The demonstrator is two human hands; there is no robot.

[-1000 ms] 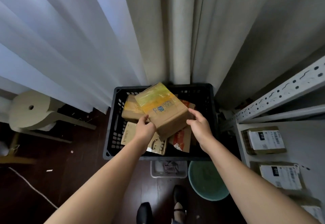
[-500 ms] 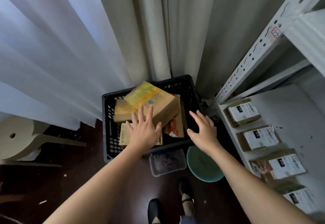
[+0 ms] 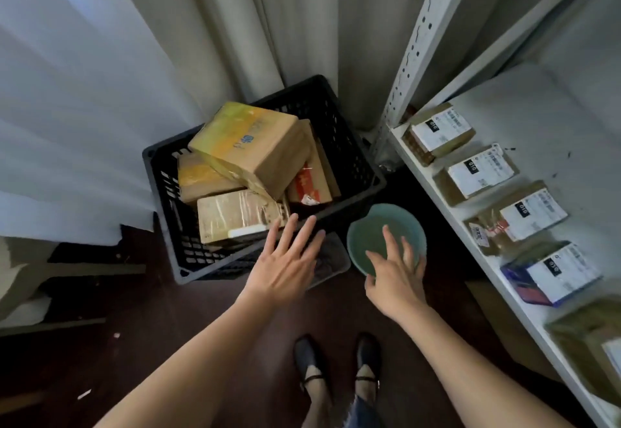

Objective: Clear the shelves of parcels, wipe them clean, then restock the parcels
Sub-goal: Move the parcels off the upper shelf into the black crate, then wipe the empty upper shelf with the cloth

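A black plastic crate (image 3: 353, 158) stands on the floor holding several cardboard parcels. The topmost is a brown box with yellow tape (image 3: 248, 145), lying tilted on the pile. My left hand (image 3: 285, 263) hovers with straight spread fingers over the crate's near edge and holds nothing. My right hand (image 3: 396, 276) is over a green basin (image 3: 366, 236), fingers relaxed and empty. At the right a white metal shelf (image 3: 551, 118) carries a row of several parcels with white labels (image 3: 440, 131).
Pale curtains (image 3: 134, 58) hang behind the crate. A small clear container (image 3: 331, 259) sits on the floor between crate and basin. The shelf's perforated upright (image 3: 413, 44) rises beside the crate. My feet in dark shoes (image 3: 336, 363) stand on the dark floor.
Both hands let go of the yellow-taped box, which now rests in the crate, and drew back toward me. The view has swung right, showing more of the shelf.
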